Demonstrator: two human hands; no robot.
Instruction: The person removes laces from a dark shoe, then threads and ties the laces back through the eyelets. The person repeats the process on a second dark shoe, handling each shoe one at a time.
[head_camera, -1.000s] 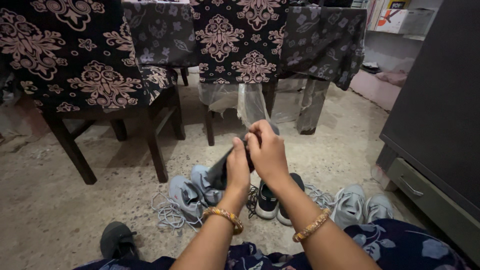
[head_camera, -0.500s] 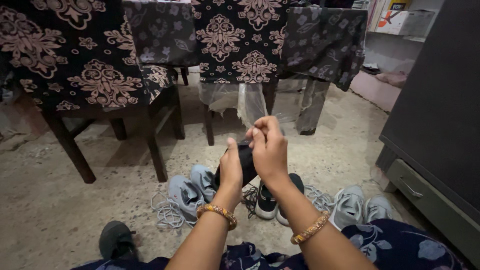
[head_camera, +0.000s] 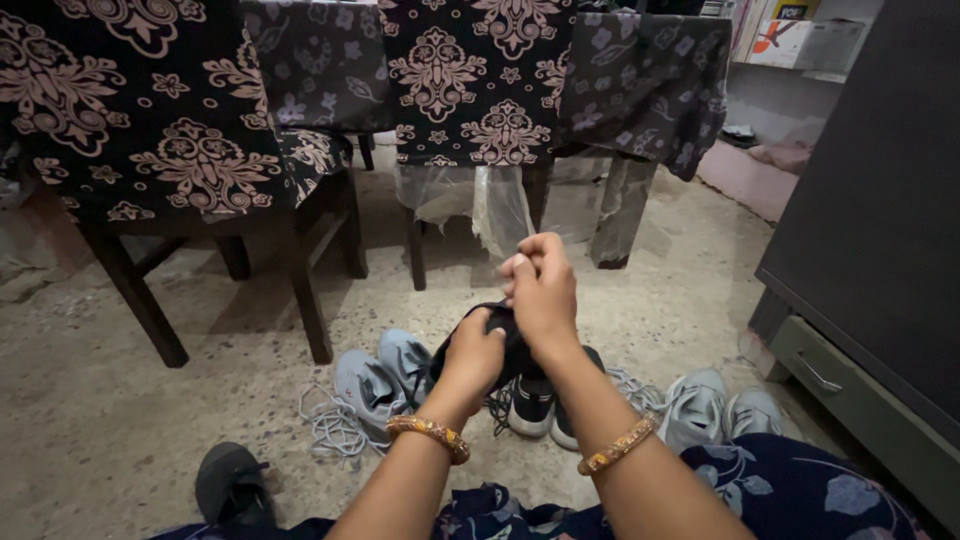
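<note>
We hold a black shoe (head_camera: 505, 345) up in front of us, above the pairs lined on the floor (head_camera: 130, 400). Our left hand (head_camera: 478, 355) is curled around it from below, fingers wrapped over its dark upper, while our right hand (head_camera: 540, 285) is pinched shut above it, thumb and fingertips closed on something too thin to make out, likely a lace end, though we cannot tell for sure. To do this well, we judge that the left hand should keep the shoe steady and tilted toward us so the top stays in sight, and the right should pull in short, even tugs rather than one long yank. Below the shoe stand a black pair with white soles (head_camera: 540, 405), a grey pair (head_camera: 385, 375) to the left with loose grey laces (head_camera: 330, 425) spilled beside it, and a paler grey pair (head_camera: 715, 410) to the right; a single black shoe (head_camera: 228, 485) lies apart near our knee. Chairs in dark floral covers (head_camera: 170, 110) stand beyond. As for packages, a white box with an orange and red patch (head_camera: 800, 40) sits on a shelf at the top right corner, next to upright pale boxes or books (head_camera: 745, 25); their print is too small to tell.
</note>
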